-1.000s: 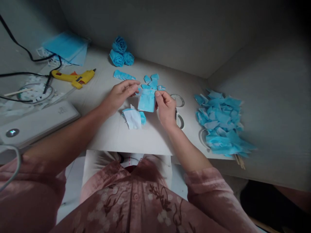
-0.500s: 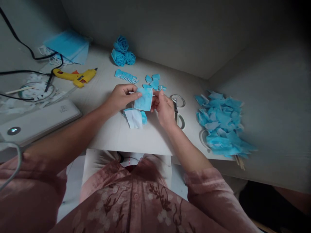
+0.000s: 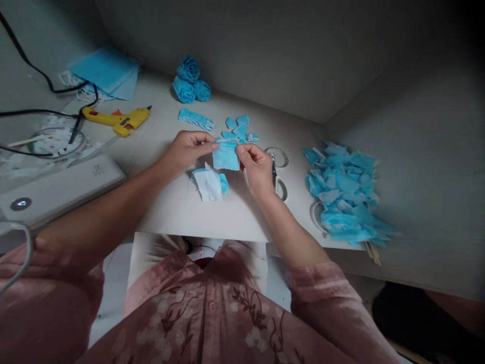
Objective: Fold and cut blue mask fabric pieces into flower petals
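blue square pinched (white device: print illegible)

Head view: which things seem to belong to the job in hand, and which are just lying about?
Likely part of the job:
- blue square, held by the left hand and right hand
- small blue pieces just beyond
- scissors
- glue gun, perhaps, though untouched

Probably just lying about:
- power bank
- grey cable
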### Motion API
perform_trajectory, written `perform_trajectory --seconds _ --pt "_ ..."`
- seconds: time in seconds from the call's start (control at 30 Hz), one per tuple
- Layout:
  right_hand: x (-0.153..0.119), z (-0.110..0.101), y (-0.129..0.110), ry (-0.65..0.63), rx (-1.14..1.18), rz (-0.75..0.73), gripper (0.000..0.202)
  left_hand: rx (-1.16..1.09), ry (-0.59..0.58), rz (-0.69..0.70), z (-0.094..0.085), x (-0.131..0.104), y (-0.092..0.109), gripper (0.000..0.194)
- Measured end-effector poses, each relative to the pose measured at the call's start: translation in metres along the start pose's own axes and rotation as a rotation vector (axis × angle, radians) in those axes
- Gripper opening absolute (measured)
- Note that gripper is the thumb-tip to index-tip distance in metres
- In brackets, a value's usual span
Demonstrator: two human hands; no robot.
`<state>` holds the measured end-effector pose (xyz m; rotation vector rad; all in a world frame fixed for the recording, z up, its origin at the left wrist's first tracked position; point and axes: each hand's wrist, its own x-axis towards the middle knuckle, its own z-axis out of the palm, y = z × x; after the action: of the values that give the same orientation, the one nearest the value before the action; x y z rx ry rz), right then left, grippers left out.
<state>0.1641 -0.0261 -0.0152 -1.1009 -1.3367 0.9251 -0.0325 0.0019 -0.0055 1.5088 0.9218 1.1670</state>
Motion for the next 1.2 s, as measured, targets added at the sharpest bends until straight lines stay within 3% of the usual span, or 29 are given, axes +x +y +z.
perform_trajectory --seconds 0.2,0.4,0.7,0.9,1.07,1.13,1.2 --pt "0.000 -0.001 -0.001 -0.017 0.028 -0.007 0.056 -0.034 0.019 0.006 -0.001 0.003 -0.007 0.022" --pt "0.004 -0.006 0.004 0.020 0.113 0.095 0.055 -0.026 0.128 0.125 -0.005 0.009 -0.012 0.024" --pt "0.007 -0.007 0.006 0.037 0.379 0.186 0.042 0.574 0.100 0.481 -0.015 0.011 -0.022 0.052" --pt "0.008 -0.005 0.003 0.049 0.454 0.295 0.026 0.778 -0.041 0.546 -0.007 0.006 -0.022 0.054" --pt "0.004 -0.001 -0.003 -0.036 0.459 0.358 0.029 0.589 -0.048 0.526 -0.004 0.005 -0.016 0.028" --pt "0.004 -0.002 -0.007 -0.043 0.426 0.385 0.032 0.370 0.018 0.439 -0.003 0.006 -0.013 0.019" --pt "0.005 -0.004 -0.010 -0.006 0.398 0.373 0.036 0.066 0.117 0.264 -0.002 0.007 -0.010 0.014"
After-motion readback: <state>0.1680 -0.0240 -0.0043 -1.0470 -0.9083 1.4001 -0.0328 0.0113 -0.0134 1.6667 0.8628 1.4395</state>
